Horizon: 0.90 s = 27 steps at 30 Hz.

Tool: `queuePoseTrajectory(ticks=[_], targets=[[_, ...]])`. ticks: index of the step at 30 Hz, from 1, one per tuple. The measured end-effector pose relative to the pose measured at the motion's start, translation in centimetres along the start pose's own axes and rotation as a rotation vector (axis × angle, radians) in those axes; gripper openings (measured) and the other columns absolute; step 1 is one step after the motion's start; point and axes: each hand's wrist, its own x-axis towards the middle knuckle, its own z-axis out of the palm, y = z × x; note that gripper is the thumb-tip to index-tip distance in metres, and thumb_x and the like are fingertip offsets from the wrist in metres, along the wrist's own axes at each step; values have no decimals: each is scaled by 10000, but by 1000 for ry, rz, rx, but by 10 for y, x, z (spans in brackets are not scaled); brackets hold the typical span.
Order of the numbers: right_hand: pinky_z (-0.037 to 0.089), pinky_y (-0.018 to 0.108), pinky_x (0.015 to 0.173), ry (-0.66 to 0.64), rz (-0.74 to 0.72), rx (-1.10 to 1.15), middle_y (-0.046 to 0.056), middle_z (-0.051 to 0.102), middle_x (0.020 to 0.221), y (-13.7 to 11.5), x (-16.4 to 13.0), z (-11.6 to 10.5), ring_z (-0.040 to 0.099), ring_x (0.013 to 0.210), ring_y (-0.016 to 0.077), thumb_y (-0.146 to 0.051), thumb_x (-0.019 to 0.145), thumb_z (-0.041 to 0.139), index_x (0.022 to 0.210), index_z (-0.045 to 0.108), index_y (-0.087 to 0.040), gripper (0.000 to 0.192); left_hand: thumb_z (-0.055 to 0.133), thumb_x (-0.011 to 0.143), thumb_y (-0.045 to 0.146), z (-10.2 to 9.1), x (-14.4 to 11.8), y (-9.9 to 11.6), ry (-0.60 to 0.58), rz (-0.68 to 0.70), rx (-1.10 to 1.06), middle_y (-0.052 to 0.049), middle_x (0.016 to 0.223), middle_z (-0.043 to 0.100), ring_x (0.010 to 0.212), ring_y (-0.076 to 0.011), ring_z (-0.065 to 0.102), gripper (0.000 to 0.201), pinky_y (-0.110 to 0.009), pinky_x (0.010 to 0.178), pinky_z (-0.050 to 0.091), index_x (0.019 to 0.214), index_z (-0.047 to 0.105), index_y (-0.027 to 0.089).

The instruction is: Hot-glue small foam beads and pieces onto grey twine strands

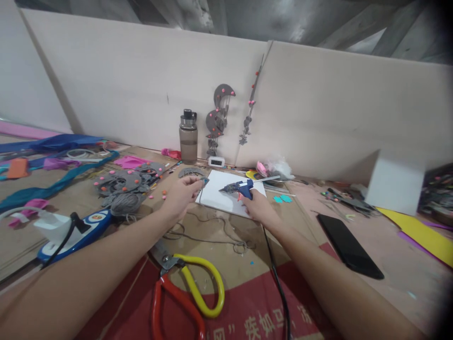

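In my right hand (pixel 260 206) is a blue hot glue gun (pixel 245 188), its nozzle pointing left over a white sheet (pixel 219 200) and a pale glue stick showing at its back. My left hand (pixel 182 194) pinches a small dark grey piece (pixel 205 181) between thumb and fingertips at the sheet's left edge. A grey cord (pixel 226 231) hangs from near that piece and lies in loose loops on the cardboard. The gun's nozzle and the small piece are apart.
Red-and-yellow-handled scissors (pixel 208 288) lie in front. Left are grey felt pieces (pixel 122 182), a yarn ball (pixel 125 203) and a power strip (pixel 76 236). A bottle (pixel 188 139) stands behind; a phone (pixel 348 245) lies right. The gun's black cable (pixel 278 278) runs toward me.
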Motion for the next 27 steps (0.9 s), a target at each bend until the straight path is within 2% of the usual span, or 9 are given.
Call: queuePoseTrajectory(ticks=[4, 8, 11, 13, 15, 17, 19, 22, 27], targets=[[402, 343, 701, 222, -232, -385, 121, 566, 825, 3, -4, -7, 557, 817, 245, -353, 734, 611, 726, 489, -189, 205, 694, 635, 281, 1, -6, 3, -15, 146, 178, 40, 561, 496, 465, -56, 362, 169, -188, 442, 255, 688, 600, 151], [393, 370, 758, 353, -308, -374, 92, 536, 853, -10, -13, -8, 510, 859, 236, -348, 744, 594, 780, 468, -184, 210, 672, 643, 234, 5, -16, 8, 8, 308, 396, 9, 643, 565, 573, -103, 446, 91, -207, 534, 319, 698, 636, 172], [415, 329, 717, 200, -334, -8, 16, 516, 782, -28, -24, 0, 504, 739, 165, -371, 808, 502, 793, 434, -203, 182, 674, 612, 186, 9, -23, 11, -2, 352, 443, 1, 669, 577, 601, -120, 450, 68, -213, 558, 327, 672, 644, 187], [433, 313, 743, 41, -351, 292, 10, 546, 839, -40, -34, 10, 532, 785, 147, -381, 803, 514, 837, 428, -209, 195, 673, 598, 164, 13, -27, 12, -26, 362, 452, 0, 672, 574, 601, -122, 442, 63, -214, 561, 326, 646, 642, 192], [453, 299, 746, -123, -289, 570, 16, 573, 943, -47, -44, 21, 568, 825, 132, -372, 776, 551, 893, 408, -222, 237, 671, 600, 157, 16, -30, 13, -49, 379, 475, -2, 665, 568, 601, -123, 436, 58, -216, 563, 323, 637, 645, 195], [471, 281, 680, -226, -191, 743, -7, 582, 888, -50, -52, 31, 584, 728, 115, -359, 742, 588, 921, 378, -236, 302, 672, 612, 166, 18, -33, 14, -62, 388, 504, -2, 647, 559, 596, -125, 431, 47, -219, 557, 318, 639, 649, 196], [462, 250, 568, -234, -123, 791, -45, 550, 765, -49, -55, 37, 532, 581, 96, -349, 723, 605, 921, 376, -243, 321, 665, 635, 185, 20, -35, 15, -62, 387, 537, 2, 622, 549, 585, -124, 429, 24, -222, 545, 309, 645, 645, 194], [373, 198, 441, -143, -147, 687, -59, 469, 653, -45, -53, 38, 415, 490, 78, -354, 743, 577, 828, 450, -222, 202, 653, 665, 220, 22, -37, 14, -56, 343, 520, 8, 607, 547, 572, -117, 436, 41, -223, 530, 304, 662, 634, 183], [317, 204, 443, -14, -252, 501, -57, 440, 583, -42, -49, 32, 355, 473, 81, -360, 773, 548, 740, 513, -204, 163, 673, 653, 266, 24, -34, 5, -88, 139, 283, 34, 583, 499, 484, -74, 374, 119, -208, 456, 269, 695, 617, 170]])
